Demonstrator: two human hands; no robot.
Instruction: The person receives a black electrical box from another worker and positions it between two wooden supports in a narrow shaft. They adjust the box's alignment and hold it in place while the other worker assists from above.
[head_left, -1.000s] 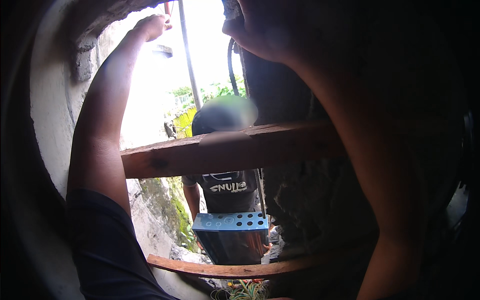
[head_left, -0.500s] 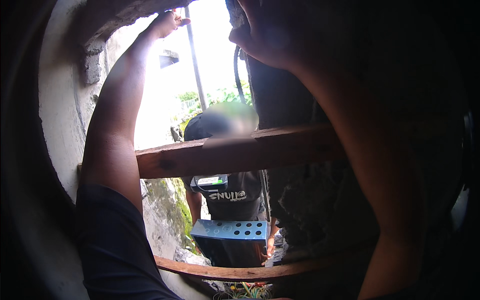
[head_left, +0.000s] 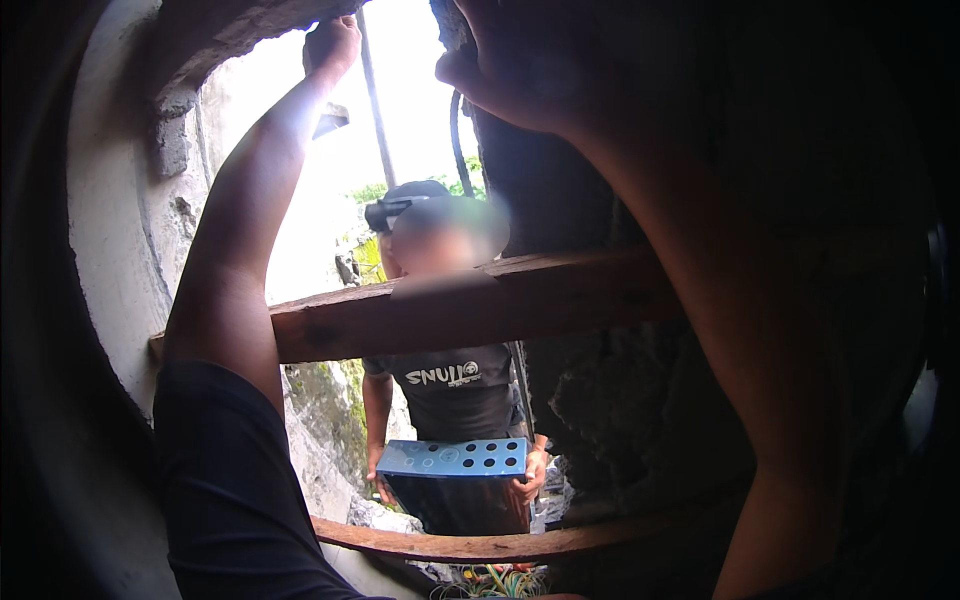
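My left hand (head_left: 336, 44) is raised to the upper rim of a ragged wall opening. Its fingers are curled closed, and whatever they hold is hidden. Higher on the right, in deep shadow, my right hand (head_left: 530, 75) lies by the broken wall edge (head_left: 449, 25). The thumb stands apart from the fingers, which run out of the picture at the top. Both arms pass either side of a wooden beam (head_left: 400, 322) that spans the opening.
Beyond the beam, a person in a dark shirt (head_left: 455, 400) and cap holds a blue-topped box (head_left: 450, 458) with round holes in both hands. A lower wooden strip (head_left: 450, 546) crosses the opening, with tangled coloured wires (head_left: 495, 582) beneath. A pole (head_left: 377, 100) rises outside.
My left hand has shifted slightly right, and its fingers have curled in. The other person has lifted their head, and now both of their hands show on the box.
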